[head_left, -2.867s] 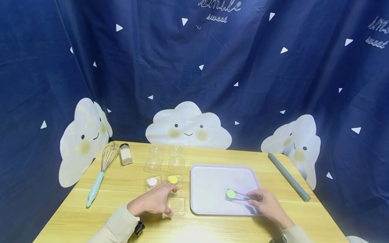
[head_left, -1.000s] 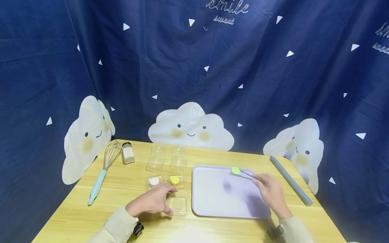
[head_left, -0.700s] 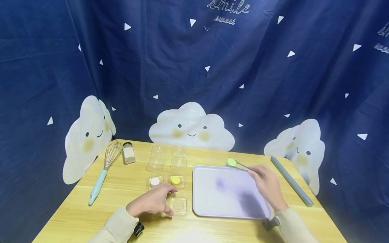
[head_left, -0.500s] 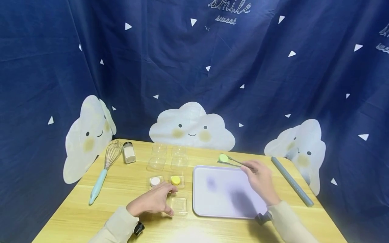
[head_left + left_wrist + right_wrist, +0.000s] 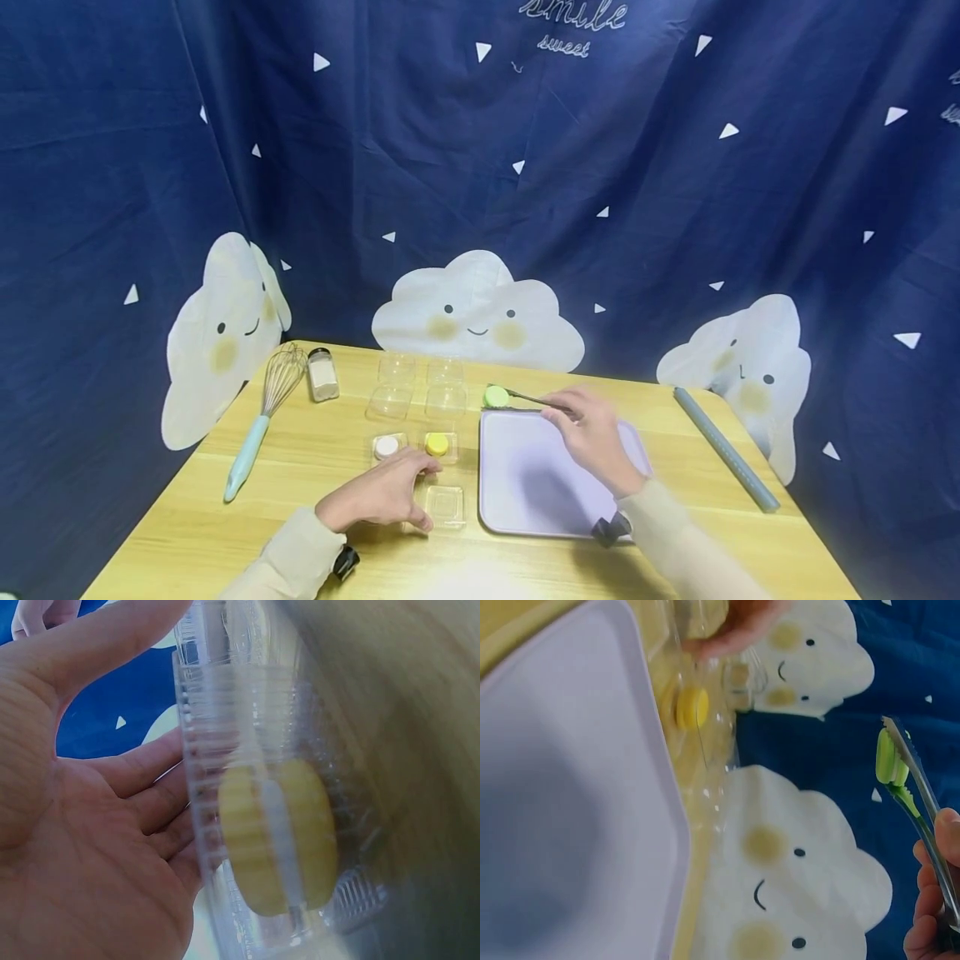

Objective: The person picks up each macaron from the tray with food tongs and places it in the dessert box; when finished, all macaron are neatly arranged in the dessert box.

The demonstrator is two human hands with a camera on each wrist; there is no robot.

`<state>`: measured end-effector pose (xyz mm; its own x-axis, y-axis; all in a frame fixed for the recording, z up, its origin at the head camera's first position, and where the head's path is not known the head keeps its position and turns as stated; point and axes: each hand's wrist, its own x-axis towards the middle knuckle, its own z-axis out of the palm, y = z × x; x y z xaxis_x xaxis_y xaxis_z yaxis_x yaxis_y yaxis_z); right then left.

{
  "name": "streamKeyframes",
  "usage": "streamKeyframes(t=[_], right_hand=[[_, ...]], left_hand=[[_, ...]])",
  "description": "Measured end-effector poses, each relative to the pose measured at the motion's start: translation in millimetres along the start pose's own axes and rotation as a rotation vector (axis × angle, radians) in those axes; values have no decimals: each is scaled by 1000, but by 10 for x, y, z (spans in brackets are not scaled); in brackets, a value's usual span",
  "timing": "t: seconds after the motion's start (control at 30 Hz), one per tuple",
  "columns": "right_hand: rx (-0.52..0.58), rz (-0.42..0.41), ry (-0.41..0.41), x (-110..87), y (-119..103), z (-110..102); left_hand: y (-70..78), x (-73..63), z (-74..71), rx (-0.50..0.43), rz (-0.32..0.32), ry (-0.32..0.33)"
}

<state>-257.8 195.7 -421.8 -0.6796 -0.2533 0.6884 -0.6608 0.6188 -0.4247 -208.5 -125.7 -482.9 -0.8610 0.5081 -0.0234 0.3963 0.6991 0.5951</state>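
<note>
My right hand grips metal tongs that pinch a green macaron. In the right wrist view the macaron is held on edge between the tong tips. In the head view the macaron overlaps the table just beyond the tray's back-left corner. My left hand lies with spread, relaxed fingers at a clear plastic box. Its front compartments hold a white macaron and a yellow macaron. In the left wrist view, the yellow macaron shows through the clear wall beside my fingers.
The lilac tray lies under my right forearm. Clear lid cups stand behind the box. A whisk and a jar with a black cap are at the left; a grey-blue rod lies at the right.
My right hand has lifted the green macaron in the tongs off the tray and carried it back, then left towards the box. My left hand keeps its place.
</note>
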Motion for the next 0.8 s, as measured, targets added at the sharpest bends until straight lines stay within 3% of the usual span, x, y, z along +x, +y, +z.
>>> streamKeyframes(t=[0.17,0.4,0.67,0.8], right_hand=[[62,-42,-64,-36,-89,163],[119,-110,-223,-180,-168,347],[95,-112,-412,-348,-195,465],[71,-164,-453,-421,-176,525]], left_hand=[[13,4,-8,9,1,0],[12,5,-2,15,2,7],[16,-3,0,21,17,13],[17,-10,0,15,12,11]])
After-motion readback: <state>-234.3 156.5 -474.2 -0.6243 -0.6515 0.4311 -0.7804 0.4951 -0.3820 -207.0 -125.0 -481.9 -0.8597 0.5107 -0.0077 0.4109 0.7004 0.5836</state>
